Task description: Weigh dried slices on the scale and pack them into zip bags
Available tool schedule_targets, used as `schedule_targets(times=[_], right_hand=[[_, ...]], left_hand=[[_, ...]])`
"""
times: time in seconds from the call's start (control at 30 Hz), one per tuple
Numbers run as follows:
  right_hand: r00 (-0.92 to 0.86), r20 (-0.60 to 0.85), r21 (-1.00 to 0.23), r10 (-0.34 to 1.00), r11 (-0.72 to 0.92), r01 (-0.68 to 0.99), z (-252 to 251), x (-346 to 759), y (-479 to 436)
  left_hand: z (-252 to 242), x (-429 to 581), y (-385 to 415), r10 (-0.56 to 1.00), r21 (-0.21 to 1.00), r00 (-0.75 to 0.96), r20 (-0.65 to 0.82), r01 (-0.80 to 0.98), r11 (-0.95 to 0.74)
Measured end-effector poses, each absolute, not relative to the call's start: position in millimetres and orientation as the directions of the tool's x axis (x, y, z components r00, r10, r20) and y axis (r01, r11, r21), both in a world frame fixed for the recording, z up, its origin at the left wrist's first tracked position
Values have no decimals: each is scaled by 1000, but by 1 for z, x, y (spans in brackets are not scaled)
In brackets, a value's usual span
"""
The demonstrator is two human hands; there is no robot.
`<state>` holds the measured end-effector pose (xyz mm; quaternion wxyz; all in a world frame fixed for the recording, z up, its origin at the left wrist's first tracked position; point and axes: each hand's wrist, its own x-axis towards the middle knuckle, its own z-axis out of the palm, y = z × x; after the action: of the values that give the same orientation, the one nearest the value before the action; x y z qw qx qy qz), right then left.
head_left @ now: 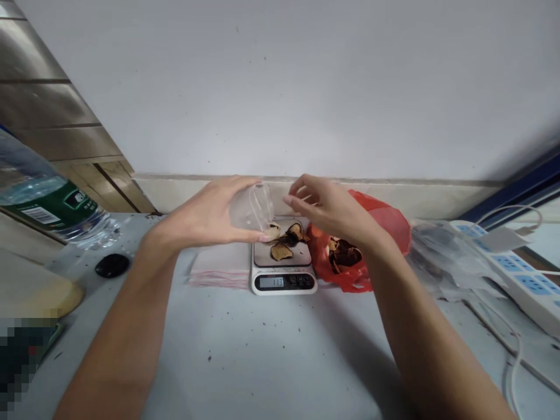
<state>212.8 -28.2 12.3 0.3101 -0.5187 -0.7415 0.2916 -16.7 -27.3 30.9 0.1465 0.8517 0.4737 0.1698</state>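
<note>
My left hand (205, 213) is closed around a small clear plastic bag (252, 205), held tilted just above the left side of a small white kitchen scale (283, 282). A few brown dried slices (286, 240) lie on the scale's steel plate, and its display shows a reading. My right hand (326, 207) hovers over the scale's right side with fingers curled in a loose pinch close to the bag's mouth; what they hold, if anything, is too small to see. Behind my right wrist an open red plastic bag (371, 233) holds more dried slices (345, 254).
A stack of clear zip bags (219, 268) lies left of the scale. A water bottle (48, 201) lies at far left, with a black round object (112, 265) nearby. A white power strip (516, 271), cables and crumpled clear plastic (441, 256) fill the right. A wall stands behind.
</note>
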Motion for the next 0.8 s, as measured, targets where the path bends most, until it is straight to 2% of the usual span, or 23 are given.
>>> schedule_targets(times=[0.07, 0.17, 0.33, 0.43, 0.6, 0.8], right_hand=[[-238, 28, -599, 971, 207, 774, 8, 214, -26], [-272, -161, -411, 949, 186, 892, 2, 208, -23], [-322, -234, -292, 917, 250, 923, -5, 196, -21], [-322, -255, -306, 912, 240, 921, -4, 198, -20], [-294, -193, -348, 936, 215, 913, -4, 207, -16], [-266, -152, -452, 952, 173, 875, -6, 212, -12]], left_hand=[[28, -21, -24, 860, 399, 505, 76, 775, -491], [22, -23, -20, 857, 376, 513, -43, 803, -462], [16, -19, -19, 863, 363, 493, -113, 829, -426], [15, -17, -19, 854, 374, 506, -122, 820, -433], [11, -16, -17, 839, 386, 521, -157, 814, -434], [8, -15, -18, 836, 393, 513, -193, 821, -414]])
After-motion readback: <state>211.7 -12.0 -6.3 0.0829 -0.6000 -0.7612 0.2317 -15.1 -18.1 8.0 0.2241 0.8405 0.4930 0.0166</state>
